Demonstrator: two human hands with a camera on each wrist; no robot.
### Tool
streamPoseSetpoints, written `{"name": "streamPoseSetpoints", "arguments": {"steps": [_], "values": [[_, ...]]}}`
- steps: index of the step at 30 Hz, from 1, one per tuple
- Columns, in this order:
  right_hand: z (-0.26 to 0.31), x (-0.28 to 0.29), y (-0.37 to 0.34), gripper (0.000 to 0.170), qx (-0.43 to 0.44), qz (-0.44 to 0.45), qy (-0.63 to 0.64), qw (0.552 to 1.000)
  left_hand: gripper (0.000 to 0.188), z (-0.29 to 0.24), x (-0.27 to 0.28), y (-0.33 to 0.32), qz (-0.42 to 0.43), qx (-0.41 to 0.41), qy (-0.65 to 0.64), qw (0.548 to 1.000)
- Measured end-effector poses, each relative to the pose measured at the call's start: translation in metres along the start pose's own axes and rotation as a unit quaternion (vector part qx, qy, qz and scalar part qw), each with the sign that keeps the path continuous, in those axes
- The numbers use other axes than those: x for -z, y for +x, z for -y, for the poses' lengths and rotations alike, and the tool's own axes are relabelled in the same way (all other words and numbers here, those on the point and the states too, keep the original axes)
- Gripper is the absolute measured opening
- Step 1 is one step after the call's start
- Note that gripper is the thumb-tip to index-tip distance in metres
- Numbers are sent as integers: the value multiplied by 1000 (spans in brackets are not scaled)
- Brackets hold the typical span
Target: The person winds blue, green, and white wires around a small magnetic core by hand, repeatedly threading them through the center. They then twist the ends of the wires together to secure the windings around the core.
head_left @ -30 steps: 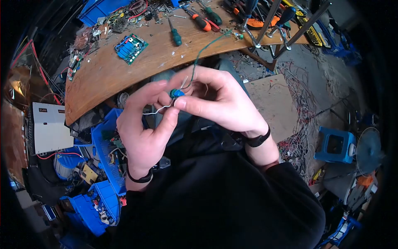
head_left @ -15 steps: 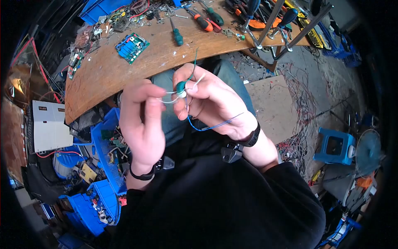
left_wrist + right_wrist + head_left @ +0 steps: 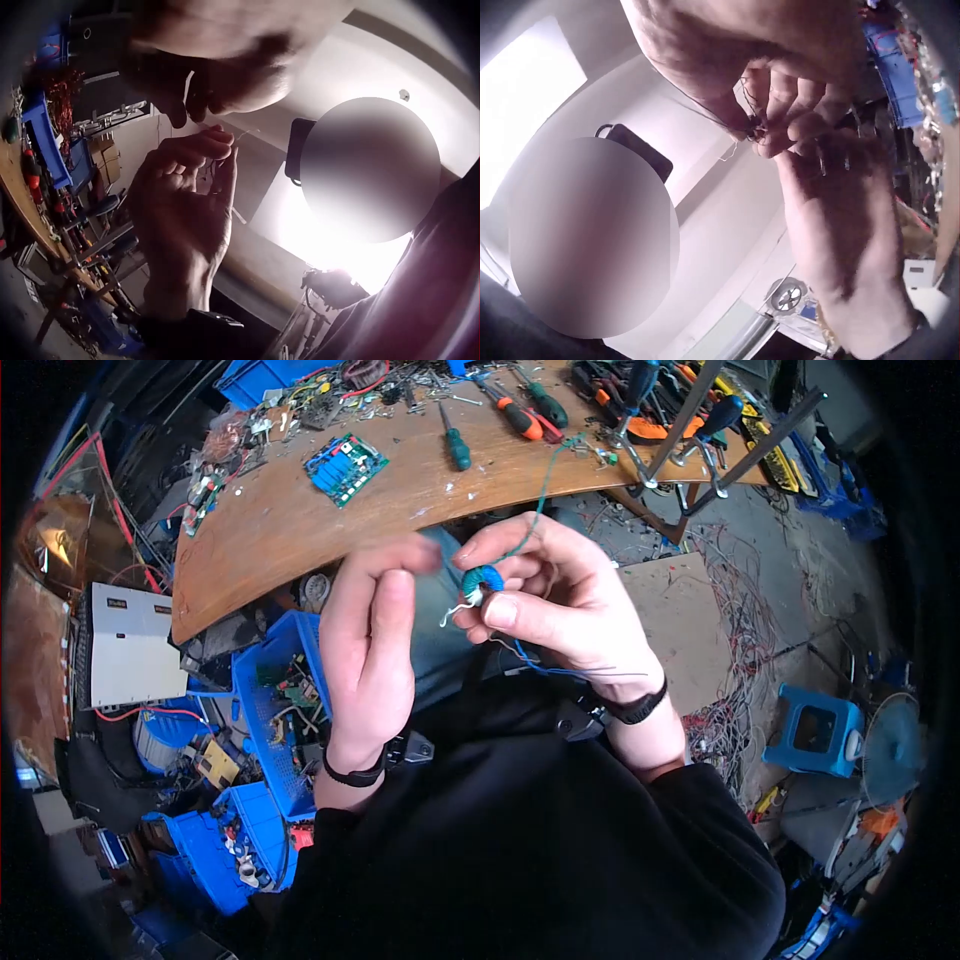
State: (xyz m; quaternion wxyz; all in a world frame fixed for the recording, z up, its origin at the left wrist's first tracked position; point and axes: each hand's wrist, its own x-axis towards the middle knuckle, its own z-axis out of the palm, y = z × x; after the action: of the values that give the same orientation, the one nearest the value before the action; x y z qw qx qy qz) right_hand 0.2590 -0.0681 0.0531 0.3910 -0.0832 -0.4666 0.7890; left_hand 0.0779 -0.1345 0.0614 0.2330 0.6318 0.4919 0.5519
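A small ring-shaped coil [image 3: 483,577] wound with green and blue wire is pinched between the thumb and fingers of my right hand [image 3: 570,605]. Pale twisted wire ends [image 3: 452,612] stick out on its left side. From the coil a green wire [image 3: 541,500] runs up toward the bench, and a blue wire [image 3: 538,667] trails below across the palm side. My left hand [image 3: 370,645] is beside the coil on the left, fingers extended and fingertips blurred, with a gap showing between it and the coil. In the right wrist view, the right fingers partly hide the coil.
On the wooden bench [image 3: 270,560] lie a green circuit board [image 3: 345,468], a green screwdriver [image 3: 456,448] and orange-handled tools [image 3: 518,420]. Blue crates [image 3: 268,710] of parts stand at left. A blue stool [image 3: 815,730] and tangled wires [image 3: 715,630] are on the right-hand floor.
Both hands were together at the coil; half a second ago the left fingers were at its pale wires. Now the left hand is apart from it, and the coil is turned, showing its blue side.
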Motion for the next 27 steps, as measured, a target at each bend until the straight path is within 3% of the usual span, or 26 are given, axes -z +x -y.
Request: {"name": "streamPoseSetpoints", "arguments": {"steps": [1,2,3,6,10,14,17,23,27], "values": [[1,-2,-1,36,0,3,4,1000,12,-4,-8,0,-55,-12,-12,998],[1,-3,-2,36,32,-25,-75,996,13,-7,-12,0,-108,-25,-25,994],[1,-4,-3,36,64,-53,-153,985,19,-4,-2,-1,-60,-75,24,995],[1,-7,-5,36,117,-57,-208,970,22,-10,-3,-7,-51,-122,38,991],[3,-6,-5,37,116,-25,-251,961,22,-9,-6,-10,-54,-123,7,991],[3,-6,-6,37,110,-22,-256,960,15,-1,-2,-6,-40,-186,12,982],[4,-7,-7,38,91,-28,-224,970,12,-5,-4,-9,-70,-149,-8,986],[5,-8,-7,38,81,-26,-199,976,13,-3,-6,-8,-72,-161,-8,984],[5,-5,-5,35,127,-19,-282,951,15,-5,-1,-5,-54,-204,71,975]]}}
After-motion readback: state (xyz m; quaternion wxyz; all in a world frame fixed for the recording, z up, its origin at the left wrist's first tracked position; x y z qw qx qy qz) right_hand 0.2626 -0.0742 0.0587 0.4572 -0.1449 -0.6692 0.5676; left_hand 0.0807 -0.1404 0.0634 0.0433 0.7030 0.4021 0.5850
